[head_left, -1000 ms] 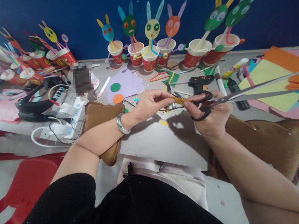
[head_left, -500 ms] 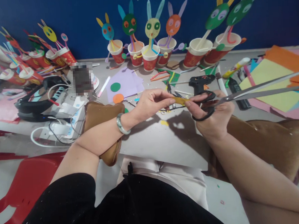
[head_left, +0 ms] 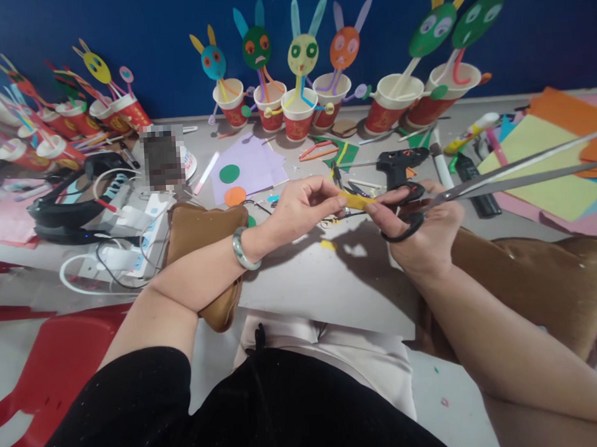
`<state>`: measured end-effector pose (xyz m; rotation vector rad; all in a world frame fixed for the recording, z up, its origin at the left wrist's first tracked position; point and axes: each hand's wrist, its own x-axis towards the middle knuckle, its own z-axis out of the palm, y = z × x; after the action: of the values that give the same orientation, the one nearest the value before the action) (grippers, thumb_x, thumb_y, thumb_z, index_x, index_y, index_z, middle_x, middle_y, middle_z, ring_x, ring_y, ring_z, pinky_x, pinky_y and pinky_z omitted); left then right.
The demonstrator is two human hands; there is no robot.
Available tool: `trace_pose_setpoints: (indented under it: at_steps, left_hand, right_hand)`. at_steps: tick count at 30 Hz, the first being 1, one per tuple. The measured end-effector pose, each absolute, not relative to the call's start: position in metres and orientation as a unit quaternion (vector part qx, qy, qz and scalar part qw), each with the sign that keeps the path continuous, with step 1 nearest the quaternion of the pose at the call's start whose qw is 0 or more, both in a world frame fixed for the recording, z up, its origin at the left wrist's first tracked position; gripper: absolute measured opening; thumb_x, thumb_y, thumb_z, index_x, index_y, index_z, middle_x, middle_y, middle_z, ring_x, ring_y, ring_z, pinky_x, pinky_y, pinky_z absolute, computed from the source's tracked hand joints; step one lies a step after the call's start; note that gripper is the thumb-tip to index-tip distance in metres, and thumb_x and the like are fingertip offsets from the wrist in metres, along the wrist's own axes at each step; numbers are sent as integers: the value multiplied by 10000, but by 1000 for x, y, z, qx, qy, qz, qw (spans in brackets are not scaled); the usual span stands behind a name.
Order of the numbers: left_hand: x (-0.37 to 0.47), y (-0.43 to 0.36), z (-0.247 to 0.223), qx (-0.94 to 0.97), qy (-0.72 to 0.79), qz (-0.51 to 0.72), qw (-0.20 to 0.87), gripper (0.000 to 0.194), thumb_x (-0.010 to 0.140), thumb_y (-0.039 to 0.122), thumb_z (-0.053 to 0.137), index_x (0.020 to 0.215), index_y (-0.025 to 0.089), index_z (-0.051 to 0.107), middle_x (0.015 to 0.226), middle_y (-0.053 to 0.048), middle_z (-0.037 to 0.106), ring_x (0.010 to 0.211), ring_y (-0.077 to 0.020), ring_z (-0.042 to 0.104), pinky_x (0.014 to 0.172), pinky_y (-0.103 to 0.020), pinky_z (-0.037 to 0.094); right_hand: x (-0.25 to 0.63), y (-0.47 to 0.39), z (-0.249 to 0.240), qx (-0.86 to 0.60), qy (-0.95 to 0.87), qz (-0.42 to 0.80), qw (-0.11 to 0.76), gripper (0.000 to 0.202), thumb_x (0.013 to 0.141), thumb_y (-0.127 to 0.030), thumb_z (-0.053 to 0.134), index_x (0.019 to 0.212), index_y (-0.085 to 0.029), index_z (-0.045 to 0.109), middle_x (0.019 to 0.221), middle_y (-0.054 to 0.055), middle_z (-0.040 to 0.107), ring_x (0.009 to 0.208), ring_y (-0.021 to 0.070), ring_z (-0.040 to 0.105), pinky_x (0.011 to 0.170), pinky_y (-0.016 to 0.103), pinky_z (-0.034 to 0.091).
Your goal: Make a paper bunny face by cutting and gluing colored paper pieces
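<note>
Yellow strip (head_left: 358,201) pinched between two hands, just off centre toward three o'clock.
Both ends of the strip are hidden under fingertips: one is gripped by the thumb and fingers of the left hand (head_left: 305,211), the other by those of the right hand (head_left: 426,233), on which one pair of scissors (head_left: 457,192) is also carried; the parted blades, aimed toward three o'clock, are cut off by the frame edge. At ten o'clock, one object is masked by a blocky patch (head_left: 163,158); the cups (head_left: 133,113) farther out are blurred and cannot be surely counted. Four cups (head_left: 299,122) with four paper faces (head_left: 304,58) are counted around twelve o'clock, two cups (head_left: 385,115) with two green faces (head_left: 431,31) between one and two.
</note>
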<state>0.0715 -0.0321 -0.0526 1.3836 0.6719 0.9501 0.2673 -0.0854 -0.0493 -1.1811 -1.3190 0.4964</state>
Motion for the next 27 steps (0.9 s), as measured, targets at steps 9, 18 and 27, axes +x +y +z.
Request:
trace_pose_setpoints:
  at_steps: [9, 18, 27]
  left_hand:
    - [74, -36, -52, 595, 293, 421, 618, 568, 771, 672, 903, 874, 173, 652, 784, -27, 778, 744, -142, 781, 668, -251, 584]
    - [74, -38, -53, 590, 312, 416, 618, 505, 806, 609, 897, 853, 174, 645, 744, -20, 773, 696, -122, 755, 648, -241, 572]
    - [73, -40, -53, 591, 337, 418, 602, 377, 815, 476, 890, 847, 170, 672, 732, -24, 774, 645, -99, 693, 609, -236, 551]
  right_hand:
    - [268, -87, -49, -523, -571, 240, 585, 335, 744, -455, 962, 753, -272, 682, 708, 22, 713, 577, 187, 596, 518, 354, 495]
    - [269, -88, -52, -520, -580, 253, 574, 368, 762, -468, 972, 798, -262, 669, 727, -6, 695, 588, 169, 598, 552, 326, 504]
    - [267, -84, -51, -513, -550, 310, 582, 400, 679, -424, 995, 764, -227, 657, 727, 15, 712, 618, 148, 597, 580, 294, 487]
